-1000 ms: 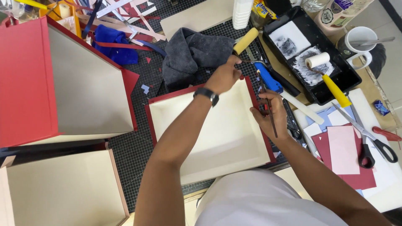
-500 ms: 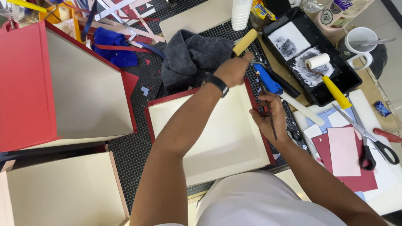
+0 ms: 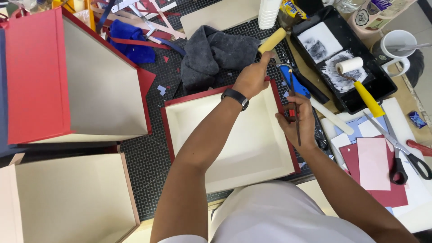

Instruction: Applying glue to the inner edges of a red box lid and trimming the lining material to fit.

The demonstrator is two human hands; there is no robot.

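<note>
Head view: red-edged cream tray [image 3: 234, 139] worked at its far right corner.
Left hand [image 3: 252, 80] is pressed closed on the rim; right hand [image 3: 299, 121] pinches a thin brush [image 3: 294, 108]. Light, stiff board, best held by walls.

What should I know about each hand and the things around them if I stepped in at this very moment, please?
Left hand: closed, resting at the far right corner of the red-edged cream box tray.
Right hand: holds a thin dark tool upright, beside the tray's right edge.
Nearby: grey cloth beyond the tray, a yellow-handled tool past the left hand, paint tray with a small roller on the right, scissors on red card.
Done: red edging shows along the tray's rim.
Left: cannot tell from this view.
</note>
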